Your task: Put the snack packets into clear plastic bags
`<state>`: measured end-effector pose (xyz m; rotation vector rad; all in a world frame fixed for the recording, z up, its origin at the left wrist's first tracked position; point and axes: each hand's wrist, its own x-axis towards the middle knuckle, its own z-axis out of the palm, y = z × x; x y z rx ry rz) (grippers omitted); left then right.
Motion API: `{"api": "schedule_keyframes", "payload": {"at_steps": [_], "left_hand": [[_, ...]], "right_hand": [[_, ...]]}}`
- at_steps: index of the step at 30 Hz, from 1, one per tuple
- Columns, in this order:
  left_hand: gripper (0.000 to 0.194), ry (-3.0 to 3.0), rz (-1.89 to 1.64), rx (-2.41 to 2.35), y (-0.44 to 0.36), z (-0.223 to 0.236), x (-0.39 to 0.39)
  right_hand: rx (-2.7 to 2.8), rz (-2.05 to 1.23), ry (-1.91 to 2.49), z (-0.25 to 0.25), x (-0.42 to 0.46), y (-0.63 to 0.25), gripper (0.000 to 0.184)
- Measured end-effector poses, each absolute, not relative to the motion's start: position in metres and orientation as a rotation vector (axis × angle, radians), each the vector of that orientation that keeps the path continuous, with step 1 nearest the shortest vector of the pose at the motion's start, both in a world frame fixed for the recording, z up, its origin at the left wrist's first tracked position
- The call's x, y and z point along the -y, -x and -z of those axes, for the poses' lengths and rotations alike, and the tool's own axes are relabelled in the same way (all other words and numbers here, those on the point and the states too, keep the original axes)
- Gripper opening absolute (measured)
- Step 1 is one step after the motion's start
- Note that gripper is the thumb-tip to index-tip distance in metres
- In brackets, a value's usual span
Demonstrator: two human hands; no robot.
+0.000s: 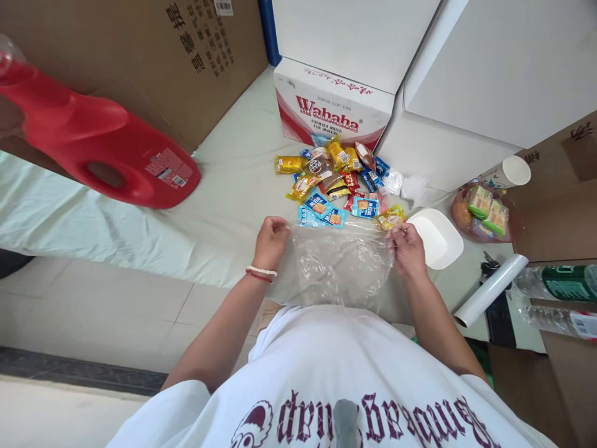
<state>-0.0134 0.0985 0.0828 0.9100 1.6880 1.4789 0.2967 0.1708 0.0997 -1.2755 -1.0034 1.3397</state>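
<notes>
A clear plastic bag (342, 261) is stretched flat between my two hands at the table's near edge. My left hand (272, 241) pinches its upper left corner, and my right hand (407, 247) pinches the upper right one. Just beyond the bag lies a heap of wrapped snacks (336, 168) in yellow, red, brown and blue packets. Blue snack packets (321, 208) sit closest to the bag's top edge. One yellow packet (390, 217) lies right by my right hand. To the right of that hand is a white square bowl (436, 239).
At the left stands a large red detergent bottle (107, 143), before a cardboard box (140, 56). A Wahaha carton (333, 109) backs the snacks. On the right are a bowl of snacks (487, 211), a paper cup (515, 171), a white roll (492, 289) and plastic bottles (559, 283).
</notes>
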Motion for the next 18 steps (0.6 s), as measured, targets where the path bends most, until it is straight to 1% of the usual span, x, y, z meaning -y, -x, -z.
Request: {"api": "schedule_keyframes", "payload": {"at_steps": [2,3,4,5,6,8,10,11,12,14,15,16,18], "left_hand": [[0.018,-1.066,-1.652,-1.925,0.006,-0.086,-0.097],[0.018,-1.2,-1.66,-1.914,0.001,-0.09,-0.094],[0.021,-1.373,-1.585,-1.827,-0.005,-0.095,-0.092],[0.026,-1.569,-1.423,-1.707,-0.011,-0.1,-0.09],[0.031,-1.769,-1.183,-1.595,-0.016,-0.104,-0.089],[0.038,-2.051,-0.57,-1.474,-0.022,-0.107,-0.089],[0.036,-2.127,-0.057,-1.522,-0.022,-0.101,-0.087],[0.033,-2.139,0.094,-1.562,-0.02,-0.095,-0.085],[0.028,-2.156,0.156,-1.599,-0.018,-0.089,-0.081],[0.024,-2.244,0.073,-1.65,-0.012,-0.075,-0.07],[0.026,-2.314,-0.03,-1.646,-0.009,-0.068,-0.063],[0.03,-2.387,-0.142,-1.622,-0.006,-0.062,-0.058],[0.044,-2.478,-0.331,-1.532,-0.001,-0.051,-0.049]], "right_hand": [[1.075,-1.306,1.261,-0.087,-0.173,-0.288,0.038],[1.111,-1.29,1.26,-0.081,-0.174,-0.285,0.036],[1.145,-1.275,1.26,-0.076,-0.174,-0.282,0.034],[1.179,-1.258,1.263,-0.073,-0.174,-0.281,0.033],[1.212,-1.238,1.269,-0.07,-0.174,-0.282,0.032],[1.28,-1.186,1.301,-0.066,-0.177,-0.288,0.032],[1.374,-1.118,1.384,-0.066,-0.181,-0.3,0.03],[1.446,-1.07,1.449,-0.067,-0.183,-0.307,0.027],[1.552,-1.01,1.53,-0.069,-0.185,-0.314,0.023],[1.875,-0.852,1.699,-0.078,-0.189,-0.324,0.013],[2.068,-0.744,1.763,-0.085,-0.192,-0.325,0.01],[2.252,-0.626,1.797,-0.093,-0.197,-0.323,0.012],[2.508,-0.398,1.767,-0.112,-0.214,-0.308,0.021]]}}
